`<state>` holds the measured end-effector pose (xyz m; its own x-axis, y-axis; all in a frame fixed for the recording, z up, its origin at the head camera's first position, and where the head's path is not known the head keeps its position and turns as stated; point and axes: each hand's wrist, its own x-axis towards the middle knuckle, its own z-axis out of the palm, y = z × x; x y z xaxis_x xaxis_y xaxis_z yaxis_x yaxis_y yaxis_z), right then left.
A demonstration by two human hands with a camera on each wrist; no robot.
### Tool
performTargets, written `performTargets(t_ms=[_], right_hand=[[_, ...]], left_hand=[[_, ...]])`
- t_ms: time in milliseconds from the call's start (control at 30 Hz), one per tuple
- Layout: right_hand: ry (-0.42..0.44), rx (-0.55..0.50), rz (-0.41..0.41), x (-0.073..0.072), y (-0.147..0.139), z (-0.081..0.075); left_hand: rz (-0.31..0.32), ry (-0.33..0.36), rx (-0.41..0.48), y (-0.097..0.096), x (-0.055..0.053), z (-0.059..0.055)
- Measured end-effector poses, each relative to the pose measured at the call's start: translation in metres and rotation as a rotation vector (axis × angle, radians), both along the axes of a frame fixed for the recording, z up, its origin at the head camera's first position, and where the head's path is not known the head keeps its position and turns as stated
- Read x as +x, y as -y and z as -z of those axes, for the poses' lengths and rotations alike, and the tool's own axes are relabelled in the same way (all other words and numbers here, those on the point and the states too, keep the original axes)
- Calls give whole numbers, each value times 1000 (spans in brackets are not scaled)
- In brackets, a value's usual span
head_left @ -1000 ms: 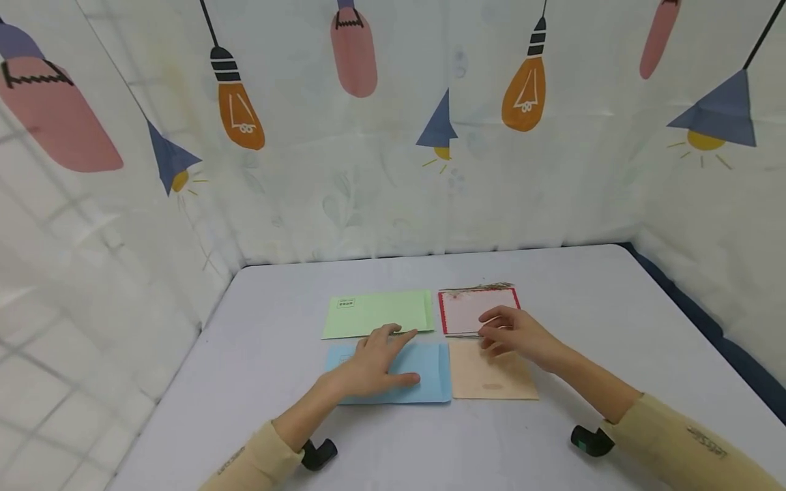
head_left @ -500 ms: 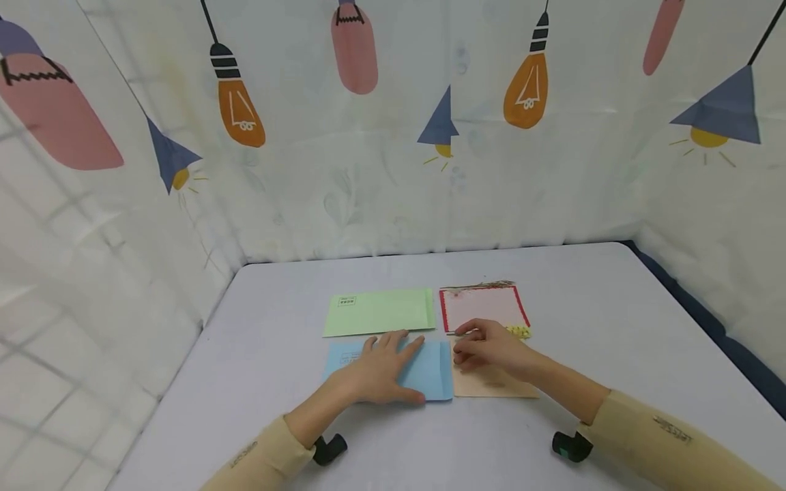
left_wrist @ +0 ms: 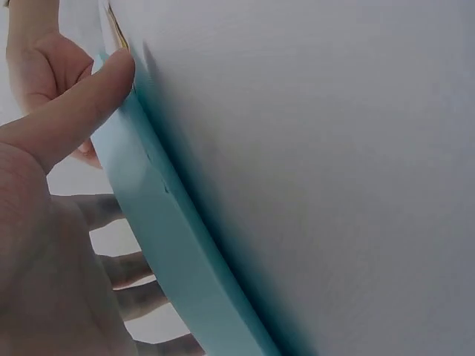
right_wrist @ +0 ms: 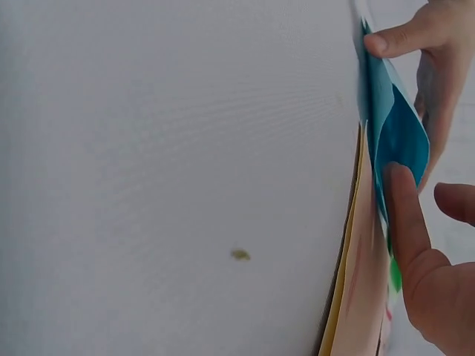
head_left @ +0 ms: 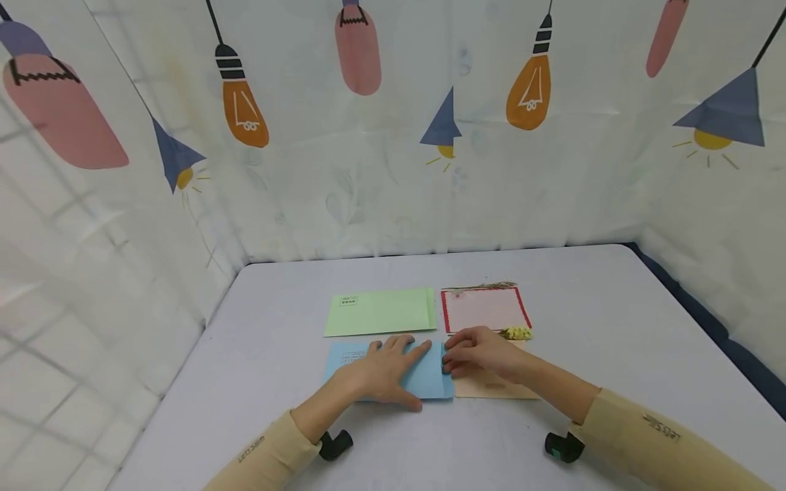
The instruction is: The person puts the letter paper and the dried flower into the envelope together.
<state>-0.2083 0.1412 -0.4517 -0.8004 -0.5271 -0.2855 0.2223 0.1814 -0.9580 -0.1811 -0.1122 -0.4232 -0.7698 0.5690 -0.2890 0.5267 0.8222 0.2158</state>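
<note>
A blue envelope (head_left: 430, 378) lies on the white table in the head view. My left hand (head_left: 389, 375) rests on it with fingers spread, the thumb reaching over its near edge. At the envelope's right end is my right hand (head_left: 482, 351), above the tan envelope (head_left: 494, 389). In the right wrist view, the mouth of the blue envelope (right_wrist: 404, 133) gapes. One digit of my right hand (right_wrist: 438, 289) touches inside the opening, and another fingertip stands apart from it. In the left wrist view, the blue envelope (left_wrist: 167, 208) passes beneath the thumb of my left hand (left_wrist: 44, 237).
Behind the blue envelope lies a green envelope (head_left: 377, 314). A pink card with a red border (head_left: 488, 308) is to its right, a dried sprig (head_left: 491, 285) along its top and small yellow flowers (head_left: 517, 333) at its lower corner. White printed curtains (head_left: 381, 191) surround the table (head_left: 583, 307).
My right hand has moved left and down from the pink card to the blue envelope's end, uncovering the yellow flowers. The blue envelope's right end now opens. My left hand has shifted slightly right.
</note>
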Motion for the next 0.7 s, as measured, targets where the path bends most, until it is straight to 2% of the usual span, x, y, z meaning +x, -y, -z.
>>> performTargets(t_ms=[133, 367, 700], right_hand=[[4, 10, -15, 0, 5, 0], [-44, -10, -59, 0, 13, -1], [-115, 72, -78, 5, 21, -2]], left_hand=[[7, 1, 32, 3, -2, 0], [23, -18, 75, 7, -5, -2], [37, -37, 92, 7, -4, -2]])
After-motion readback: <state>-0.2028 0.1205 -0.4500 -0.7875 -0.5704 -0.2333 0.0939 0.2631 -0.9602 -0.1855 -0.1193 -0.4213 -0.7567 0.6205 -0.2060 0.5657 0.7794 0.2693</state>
